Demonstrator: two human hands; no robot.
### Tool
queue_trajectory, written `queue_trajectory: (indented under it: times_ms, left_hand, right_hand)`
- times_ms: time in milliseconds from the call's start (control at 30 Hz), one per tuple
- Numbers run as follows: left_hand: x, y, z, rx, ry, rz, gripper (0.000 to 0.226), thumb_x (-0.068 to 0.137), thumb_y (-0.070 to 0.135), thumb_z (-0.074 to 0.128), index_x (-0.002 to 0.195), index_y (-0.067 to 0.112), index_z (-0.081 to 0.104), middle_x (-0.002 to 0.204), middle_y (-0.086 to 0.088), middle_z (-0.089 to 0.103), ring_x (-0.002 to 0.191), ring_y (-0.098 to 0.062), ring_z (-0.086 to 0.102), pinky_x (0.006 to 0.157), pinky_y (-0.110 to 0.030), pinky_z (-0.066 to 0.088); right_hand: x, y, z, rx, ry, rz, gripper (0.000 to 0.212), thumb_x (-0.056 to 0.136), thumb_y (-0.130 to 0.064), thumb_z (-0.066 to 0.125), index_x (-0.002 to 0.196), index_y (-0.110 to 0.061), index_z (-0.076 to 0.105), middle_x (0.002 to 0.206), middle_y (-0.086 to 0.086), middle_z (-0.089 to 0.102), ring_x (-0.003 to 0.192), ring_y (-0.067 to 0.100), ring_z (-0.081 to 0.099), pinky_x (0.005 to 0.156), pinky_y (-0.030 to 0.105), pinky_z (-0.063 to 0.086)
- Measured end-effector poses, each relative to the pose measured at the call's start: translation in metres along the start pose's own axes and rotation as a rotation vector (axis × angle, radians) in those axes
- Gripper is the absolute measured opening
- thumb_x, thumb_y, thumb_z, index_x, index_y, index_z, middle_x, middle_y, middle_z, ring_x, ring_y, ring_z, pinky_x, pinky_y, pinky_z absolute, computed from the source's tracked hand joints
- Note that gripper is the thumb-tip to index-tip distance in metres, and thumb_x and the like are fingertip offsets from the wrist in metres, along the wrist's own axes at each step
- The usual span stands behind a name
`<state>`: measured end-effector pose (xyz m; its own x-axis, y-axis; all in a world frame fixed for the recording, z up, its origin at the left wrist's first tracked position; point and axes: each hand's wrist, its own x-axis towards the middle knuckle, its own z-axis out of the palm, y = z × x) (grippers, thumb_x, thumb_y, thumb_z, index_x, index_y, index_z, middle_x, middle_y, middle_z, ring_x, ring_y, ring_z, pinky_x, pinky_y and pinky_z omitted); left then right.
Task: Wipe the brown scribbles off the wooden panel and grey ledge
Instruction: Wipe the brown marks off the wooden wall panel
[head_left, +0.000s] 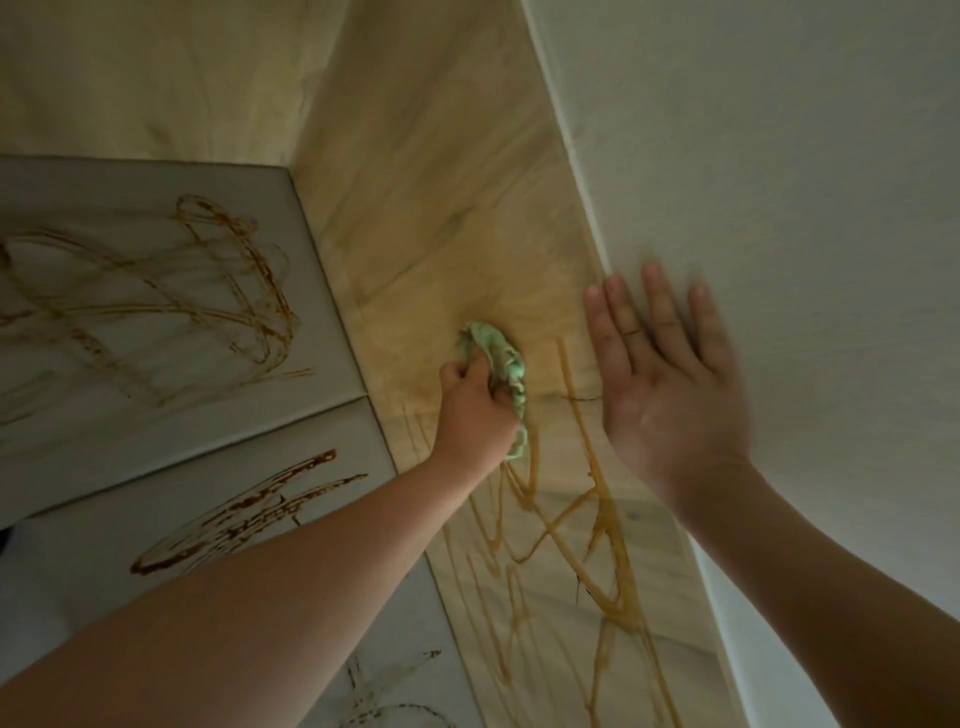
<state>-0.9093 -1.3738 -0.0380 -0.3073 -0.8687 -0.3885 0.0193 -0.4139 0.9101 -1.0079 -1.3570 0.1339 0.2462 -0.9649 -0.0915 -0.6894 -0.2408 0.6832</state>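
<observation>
Wooden panel (441, 208), grey ledge (78, 192), brown scribbles (577, 415), left hand (475, 410) gripping green cloth (501, 353), right hand (670, 395) spread flat

White textured wall (779, 156) occupies the right side. A narrow white trim strip (569, 150) runs along its left edge. A pale beige surface (156, 78) fills the upper left.

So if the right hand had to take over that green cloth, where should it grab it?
Probably the bunched top of the cloth, which sticks out above the left hand. Come from the right, where the open right hand is. The left hand covers its lower left part, and the cloth lies pressed on the wooden panel.
</observation>
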Motion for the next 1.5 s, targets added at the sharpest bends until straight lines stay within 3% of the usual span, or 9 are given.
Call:
queue_trajectory:
  times_ms: [300, 433, 567, 733, 867, 1100, 1267, 1367, 1500]
  left_hand:
    - [-0.029, 0.019, 0.019, 0.026, -0.008, 0.342, 0.050, 0.103, 0.011, 0.048, 0.150, 0.025, 0.044, 0.133, -0.003, 0.033, 0.104, -0.015, 0.054, 0.091, -0.021, 0.051]
    - [-0.007, -0.022, 0.011, 0.164, -0.030, 0.155, 0.059, 0.100, 0.005, 0.049, 0.156, 0.018, 0.036, 0.138, -0.007, 0.030, 0.109, -0.016, 0.046, 0.078, -0.002, 0.041]
    - [0.006, -0.040, 0.000, 0.300, -0.104, -0.007, 0.070, 0.102, 0.006, 0.048, 0.162, 0.006, 0.013, 0.150, -0.022, 0.024, 0.105, -0.014, 0.033, 0.077, -0.010, 0.030]
    - [-0.044, -0.004, 0.028, 0.204, -0.070, 0.248, 0.065, 0.102, 0.019, 0.045, 0.162, 0.015, 0.019, 0.144, -0.012, 0.024, 0.113, -0.030, 0.051, 0.095, -0.034, 0.052]
    - [-0.035, -0.018, 0.032, 0.136, -0.004, 0.320, 0.052, 0.102, 0.014, 0.048, 0.153, 0.020, 0.038, 0.141, -0.002, 0.028, 0.119, -0.025, 0.049, 0.102, -0.034, 0.051]
    - [0.031, -0.109, 0.006, 0.197, 0.069, 0.012, 0.047, 0.097, -0.007, 0.048, 0.143, -0.001, 0.043, 0.136, -0.014, 0.029, 0.115, -0.032, 0.050, 0.091, -0.013, 0.031]
    - [0.069, -0.188, 0.002, 0.240, 0.072, -0.303, 0.066, 0.097, -0.004, 0.048, 0.158, 0.006, 0.027, 0.147, -0.025, 0.030, 0.108, -0.031, 0.047, 0.092, -0.026, 0.037]
    - [0.094, -0.228, 0.000, 0.123, 0.046, -0.560, 0.067, 0.098, 0.010, 0.050, 0.160, 0.010, 0.026, 0.150, -0.022, 0.040, 0.123, -0.037, 0.053, 0.107, -0.043, 0.048]
    - [0.109, -0.256, 0.011, -0.122, -0.045, -0.726, 0.070, 0.083, 0.007, 0.042, 0.153, 0.006, 0.035, 0.141, -0.030, 0.052, 0.121, -0.051, 0.058, 0.098, -0.066, 0.052]
  right_hand:
    - [-0.001, 0.002, -0.001, -0.042, 0.010, -0.026, 0.063, 0.105, -0.027, 0.010, 0.165, -0.008, 0.017, 0.166, 0.018, 0.030, 0.158, 0.040, 0.009, 0.127, 0.058, 0.000]
    - [-0.002, -0.001, 0.005, -0.059, 0.005, -0.034, 0.064, 0.104, -0.025, 0.014, 0.165, -0.007, 0.013, 0.166, 0.019, 0.029, 0.158, 0.042, 0.008, 0.127, 0.058, -0.003]
    - [-0.002, -0.004, 0.009, -0.048, 0.041, -0.022, 0.061, 0.105, -0.022, 0.020, 0.164, -0.005, 0.019, 0.164, 0.021, 0.033, 0.157, 0.043, 0.012, 0.128, 0.058, 0.000]
    - [0.000, -0.020, 0.008, 0.047, 0.068, 0.030, 0.059, 0.107, -0.020, 0.019, 0.159, 0.005, 0.025, 0.162, 0.029, 0.031, 0.156, 0.043, 0.019, 0.129, 0.054, 0.008]
    - [0.002, -0.038, 0.012, 0.162, 0.152, 0.148, 0.058, 0.104, -0.012, 0.026, 0.160, 0.002, 0.026, 0.166, 0.028, 0.024, 0.158, 0.038, 0.014, 0.130, 0.049, 0.006]
    - [0.007, -0.041, 0.019, 0.181, 0.223, 0.176, 0.081, 0.086, 0.011, 0.049, 0.162, -0.007, 0.029, 0.166, 0.030, 0.022, 0.158, 0.041, 0.013, 0.130, 0.047, -0.001]
    - [0.004, -0.045, 0.032, 0.103, 0.202, 0.186, 0.075, 0.091, 0.012, 0.039, 0.162, -0.010, 0.030, 0.164, 0.031, 0.025, 0.156, 0.045, 0.018, 0.129, 0.048, 0.004]
    - [0.001, -0.044, 0.037, 0.081, 0.228, 0.196, 0.075, 0.091, 0.013, 0.035, 0.162, -0.012, 0.031, 0.163, 0.030, 0.029, 0.155, 0.045, 0.022, 0.129, 0.050, 0.008]
    - [0.006, -0.047, 0.040, 0.068, 0.182, 0.190, 0.079, 0.090, 0.011, 0.036, 0.164, -0.016, 0.027, 0.164, 0.030, 0.026, 0.155, 0.045, 0.019, 0.129, 0.050, 0.007]
